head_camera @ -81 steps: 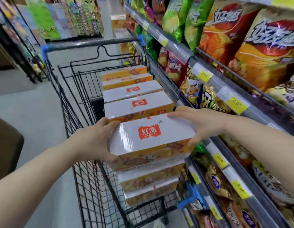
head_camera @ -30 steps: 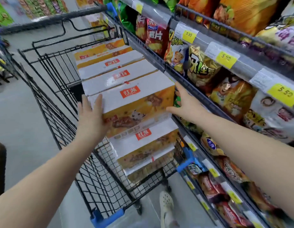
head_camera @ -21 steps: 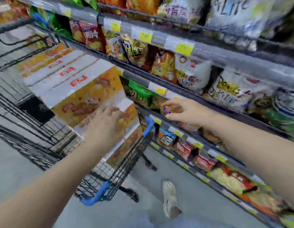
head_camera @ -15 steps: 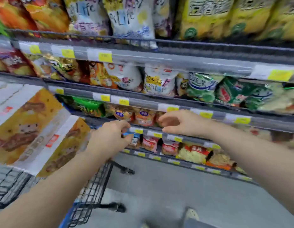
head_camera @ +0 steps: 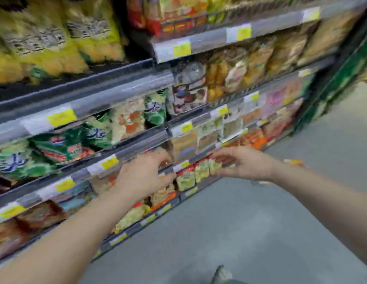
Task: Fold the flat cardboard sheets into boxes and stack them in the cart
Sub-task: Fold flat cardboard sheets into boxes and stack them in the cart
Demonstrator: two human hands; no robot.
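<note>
The head view is blurred by motion. The cart and its folded boxes are out of frame. My left hand (head_camera: 143, 177) hangs in front of the lower shelves with its fingers loosely curled and nothing in it. My right hand (head_camera: 242, 162) is out to the right at the same height, fingers relaxed and spread, holding nothing. A small orange and white patch (head_camera: 295, 161) shows on the floor just beyond my right wrist; the blur hides what it is.
Store shelves (head_camera: 125, 89) packed with snack bags and yellow price tags fill the left and top. Grey floor (head_camera: 260, 222) spreads at the lower right. A green shelf end (head_camera: 342, 78) stands at the far right. My shoe (head_camera: 221, 275) shows at the bottom edge.
Both hands let go of the box placed on the stack in the cart. The view swung right, so cart and boxes left the frame; both hands now float bare before the shelves.
</note>
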